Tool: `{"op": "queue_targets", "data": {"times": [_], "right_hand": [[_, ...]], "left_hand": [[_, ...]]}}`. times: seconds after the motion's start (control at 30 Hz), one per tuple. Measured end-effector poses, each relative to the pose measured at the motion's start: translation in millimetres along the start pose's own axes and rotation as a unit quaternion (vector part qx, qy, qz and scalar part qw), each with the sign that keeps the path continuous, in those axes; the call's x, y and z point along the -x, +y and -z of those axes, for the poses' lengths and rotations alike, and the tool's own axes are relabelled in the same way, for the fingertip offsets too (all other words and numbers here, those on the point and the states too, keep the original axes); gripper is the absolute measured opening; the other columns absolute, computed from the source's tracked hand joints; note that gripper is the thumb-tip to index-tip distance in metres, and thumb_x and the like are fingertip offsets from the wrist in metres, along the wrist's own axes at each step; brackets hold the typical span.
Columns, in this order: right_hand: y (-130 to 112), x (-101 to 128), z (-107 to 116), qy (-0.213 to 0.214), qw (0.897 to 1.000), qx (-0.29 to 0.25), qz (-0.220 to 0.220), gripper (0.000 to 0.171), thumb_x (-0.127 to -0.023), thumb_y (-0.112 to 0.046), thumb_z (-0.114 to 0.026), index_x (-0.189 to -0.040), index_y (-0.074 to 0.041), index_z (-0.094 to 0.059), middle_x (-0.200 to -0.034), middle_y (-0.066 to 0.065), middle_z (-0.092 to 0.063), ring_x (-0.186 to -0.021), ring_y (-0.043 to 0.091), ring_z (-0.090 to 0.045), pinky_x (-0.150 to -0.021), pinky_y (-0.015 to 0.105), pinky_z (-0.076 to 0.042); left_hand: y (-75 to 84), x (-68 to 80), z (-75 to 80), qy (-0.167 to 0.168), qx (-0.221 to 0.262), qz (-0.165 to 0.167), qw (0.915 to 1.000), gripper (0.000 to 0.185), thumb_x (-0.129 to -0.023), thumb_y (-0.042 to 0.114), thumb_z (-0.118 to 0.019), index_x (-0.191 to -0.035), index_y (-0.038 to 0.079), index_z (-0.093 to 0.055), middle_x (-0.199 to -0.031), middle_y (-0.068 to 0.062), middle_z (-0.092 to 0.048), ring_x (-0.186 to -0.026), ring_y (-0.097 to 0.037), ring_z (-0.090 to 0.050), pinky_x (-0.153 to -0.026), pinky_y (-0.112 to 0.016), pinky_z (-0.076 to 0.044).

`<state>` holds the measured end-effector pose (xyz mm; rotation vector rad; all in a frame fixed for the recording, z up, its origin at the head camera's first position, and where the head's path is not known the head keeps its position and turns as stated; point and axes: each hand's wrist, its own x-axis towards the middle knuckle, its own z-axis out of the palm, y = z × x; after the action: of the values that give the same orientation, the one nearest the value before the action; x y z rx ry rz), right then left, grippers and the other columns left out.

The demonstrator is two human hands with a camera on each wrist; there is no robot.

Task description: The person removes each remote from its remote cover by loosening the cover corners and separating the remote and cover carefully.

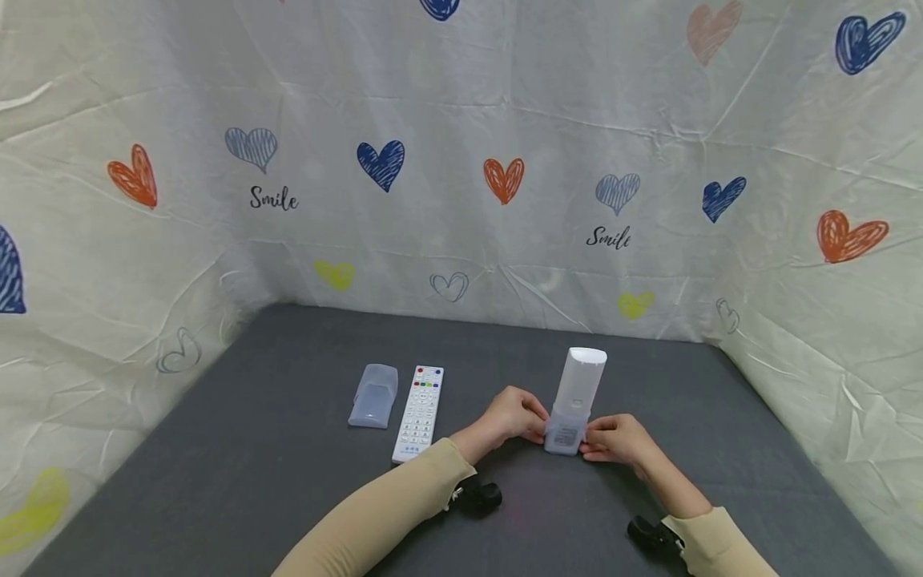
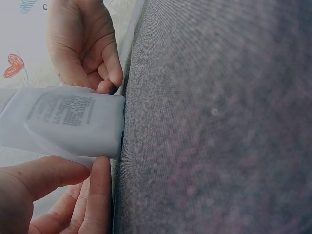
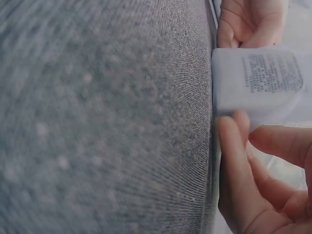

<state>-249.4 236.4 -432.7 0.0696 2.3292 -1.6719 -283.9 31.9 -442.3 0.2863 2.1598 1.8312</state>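
Currently, a white remote control standing on end [image 1: 579, 393] sits on the dark grey cloth-covered table [image 1: 288, 449], its lower part wrapped in a translucent bluish silicone sleeve [image 1: 565, 437]. The left hand [image 1: 513, 414] pinches the sleeve's left edge between thumb and fingers; the right hand [image 1: 618, 439] pinches the right edge likewise. Printed text shows on the remote's back through the sleeve in both wrist views. Whether the sleeve's base touches the table is unclear. Well to the left lie a second white remote with coloured buttons [image 1: 419, 412] and, just beside it, another translucent sleeve [image 1: 374, 395], lying flat.
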Motion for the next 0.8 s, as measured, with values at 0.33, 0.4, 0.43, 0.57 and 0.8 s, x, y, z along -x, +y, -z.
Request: {"op": "queue_targets", "data": {"times": [0.33, 0.4, 0.43, 0.57, 0.8], "right_hand": [[-3, 7, 3, 0.012, 0.998, 0.041, 0.054, 0.028, -0.091, -0.003, -0.060, -0.112, 0.015, -0.058, -0.101, 0.019, -0.067, -0.084, 0.020, -0.069, -0.075, 0.036, -0.059], [-7, 10, 6, 0.012, 0.996, 0.052, 0.071, 0.032, -0.091, -0.007, -0.061, -0.114, 0.014, -0.057, -0.105, 0.021, -0.066, -0.087, 0.021, -0.069, -0.076, 0.036, -0.058], [-9, 11, 8, 0.013, 0.995, 0.057, 0.079, 0.034, -0.091, -0.009, -0.061, -0.116, 0.014, -0.057, -0.107, 0.022, -0.066, -0.089, 0.022, -0.069, -0.077, 0.036, -0.058], [-20, 18, 16, 0.015, 0.992, 0.068, 0.103, 0.041, -0.091, -0.019, -0.064, -0.120, 0.009, -0.058, -0.115, 0.023, -0.064, -0.098, 0.026, -0.067, -0.083, 0.037, -0.057], [-43, 30, 27, 0.044, 0.989, 0.060, 0.129, 0.048, -0.087, -0.032, -0.069, -0.123, -0.001, -0.059, -0.121, 0.016, -0.063, -0.103, 0.014, -0.065, -0.091, 0.037, -0.053]], "left_hand": [[1.8, 0.3, -0.9, -0.006, 0.001, -0.003, 1.0000, 0.012, -0.072, -0.015, -0.067, -0.082, -0.009, -0.068, -0.079, -0.015, -0.068, -0.064, -0.024, -0.068, -0.059, -0.034, -0.059], [1.8, 0.1, -0.8, -0.005, 0.002, -0.004, 1.0000, 0.012, -0.071, -0.015, -0.067, -0.082, -0.009, -0.068, -0.079, -0.015, -0.068, -0.064, -0.024, -0.068, -0.059, -0.034, -0.059], [1.7, -0.1, -0.7, -0.005, 0.002, -0.003, 1.0000, 0.012, -0.071, -0.015, -0.067, -0.082, -0.009, -0.068, -0.079, -0.015, -0.069, -0.064, -0.024, -0.068, -0.059, -0.034, -0.059], [0.6, -0.8, -0.5, -0.001, 0.000, 0.000, 1.0000, 0.012, -0.072, -0.015, -0.068, -0.082, -0.008, -0.068, -0.080, -0.015, -0.069, -0.064, -0.024, -0.068, -0.059, -0.034, -0.059], [-0.3, -0.5, -0.5, 0.004, -0.003, 0.005, 1.0000, 0.012, -0.072, -0.014, -0.069, -0.083, -0.008, -0.068, -0.081, -0.016, -0.069, -0.066, -0.025, -0.069, -0.059, -0.034, -0.059]]}}
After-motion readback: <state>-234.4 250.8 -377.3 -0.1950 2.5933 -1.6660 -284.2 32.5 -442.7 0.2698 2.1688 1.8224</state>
